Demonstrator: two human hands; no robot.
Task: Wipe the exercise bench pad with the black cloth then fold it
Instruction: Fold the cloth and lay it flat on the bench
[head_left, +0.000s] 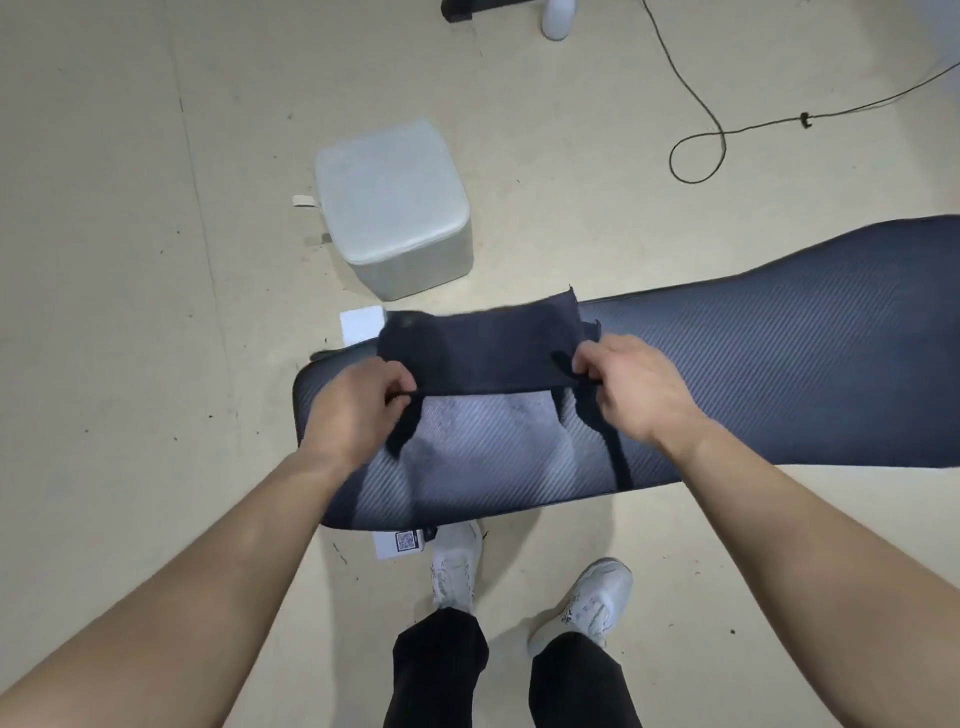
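The black cloth (478, 348) is stretched flat between my two hands, just above the left end of the exercise bench pad (753, 374). The pad is long, dark and ribbed, and runs from the centre out past the right edge. My left hand (358, 410) pinches the cloth's near left corner. My right hand (631, 387) pinches its near right corner. The cloth's near edge is taut between them, and its far part lies forward over the pad. The bare pad shows pale under the cloth.
A pale grey cube stool (392, 208) stands on the beige floor behind the pad. A black cable (696, 104) loops at the back right. A white paper with a code (400, 543) lies under the pad's near edge. My white shoes (582, 603) stand close to it.
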